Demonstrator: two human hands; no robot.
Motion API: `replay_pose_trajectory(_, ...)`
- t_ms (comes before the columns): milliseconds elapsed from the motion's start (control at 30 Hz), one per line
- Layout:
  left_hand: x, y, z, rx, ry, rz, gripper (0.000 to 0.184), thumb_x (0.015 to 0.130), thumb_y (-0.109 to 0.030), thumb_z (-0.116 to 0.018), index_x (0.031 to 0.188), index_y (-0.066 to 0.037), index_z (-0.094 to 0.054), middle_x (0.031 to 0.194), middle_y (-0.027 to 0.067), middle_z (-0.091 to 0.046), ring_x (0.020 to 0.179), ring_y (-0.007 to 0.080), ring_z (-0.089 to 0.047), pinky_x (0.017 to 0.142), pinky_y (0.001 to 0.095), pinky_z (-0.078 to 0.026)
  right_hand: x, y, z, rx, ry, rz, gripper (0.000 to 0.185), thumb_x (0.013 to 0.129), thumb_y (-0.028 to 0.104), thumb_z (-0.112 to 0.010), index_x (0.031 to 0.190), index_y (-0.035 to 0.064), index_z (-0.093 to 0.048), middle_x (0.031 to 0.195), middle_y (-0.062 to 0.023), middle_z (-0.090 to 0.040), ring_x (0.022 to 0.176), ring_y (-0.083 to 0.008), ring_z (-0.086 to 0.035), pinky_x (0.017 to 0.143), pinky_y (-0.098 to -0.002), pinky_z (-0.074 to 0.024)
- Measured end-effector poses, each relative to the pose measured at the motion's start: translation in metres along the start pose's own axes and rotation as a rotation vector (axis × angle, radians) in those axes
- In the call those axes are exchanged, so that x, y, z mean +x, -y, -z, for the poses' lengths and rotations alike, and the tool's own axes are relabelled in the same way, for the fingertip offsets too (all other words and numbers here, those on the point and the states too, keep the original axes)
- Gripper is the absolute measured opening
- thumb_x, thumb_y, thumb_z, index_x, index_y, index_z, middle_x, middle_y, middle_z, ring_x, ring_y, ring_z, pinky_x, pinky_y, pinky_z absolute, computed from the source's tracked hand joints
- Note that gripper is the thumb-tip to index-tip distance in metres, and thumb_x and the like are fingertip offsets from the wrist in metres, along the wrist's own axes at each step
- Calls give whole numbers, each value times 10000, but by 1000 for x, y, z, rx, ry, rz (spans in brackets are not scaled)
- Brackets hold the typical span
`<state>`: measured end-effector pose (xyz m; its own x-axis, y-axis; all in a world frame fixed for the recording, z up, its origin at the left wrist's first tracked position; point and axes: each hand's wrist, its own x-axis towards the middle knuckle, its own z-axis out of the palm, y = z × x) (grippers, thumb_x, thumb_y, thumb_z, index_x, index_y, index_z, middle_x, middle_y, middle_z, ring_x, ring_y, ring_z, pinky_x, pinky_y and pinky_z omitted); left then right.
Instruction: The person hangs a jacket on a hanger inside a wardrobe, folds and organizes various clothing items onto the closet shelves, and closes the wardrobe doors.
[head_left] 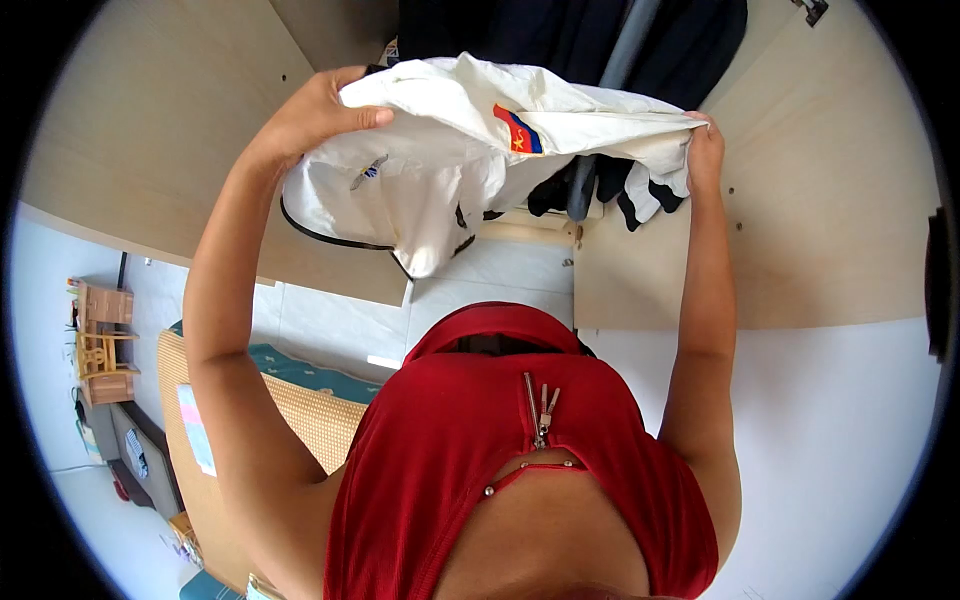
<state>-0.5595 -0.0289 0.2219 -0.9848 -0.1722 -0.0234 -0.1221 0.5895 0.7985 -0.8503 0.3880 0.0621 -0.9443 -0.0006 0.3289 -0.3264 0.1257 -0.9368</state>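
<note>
A white garment [430, 190] with dark edging, a red and blue patch and a small winged emblem is stretched between my two raised hands. My left hand [325, 112] grips its upper left part, thumb on the near side and fingers behind the cloth. At the far right end, my right hand [706, 155] pinches a corner of the fabric. The garment's lower left part hangs down in folds.
Dark clothes [690, 50] hang in the open wardrobe behind the garment, near a grey rod [628, 45]. Wooden panels [830, 180] stand on both sides. A bed with a woven mat [310, 415] is at lower left, and a wooden chair [97, 355] stands beyond.
</note>
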Motion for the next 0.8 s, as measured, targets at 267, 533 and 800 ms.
replay_pose_trajectory(267,-4,-11,11,-435,-86,211,637,793,-474,-730,1125,59,-622,1002,165,-679,856,204,-666,763,283,-531,3,-4,-5,11,-35,7,253,885,106,-430,916,27,-668,871,-59,-629,834,-151,-550,779,-269,-432)
replay_pose_trajectory(533,4,18,24,-221,42,165,575,764,-399,-776,1102,45,-636,962,150,-685,833,192,-681,758,280,-547,12,-19,4,51,-4,-9,249,868,101,-426,918,12,-654,861,-57,-617,829,-156,-548,778,-268,-429)
replay_pose_trajectory(800,-8,26,20,-392,-59,160,311,838,-350,-695,973,-71,-666,862,47,-666,768,131,-642,720,269,-523,13,-20,17,8,-19,39,272,860,91,-416,974,-14,-639,900,-75,-625,869,-167,-560,812,-269,-428)
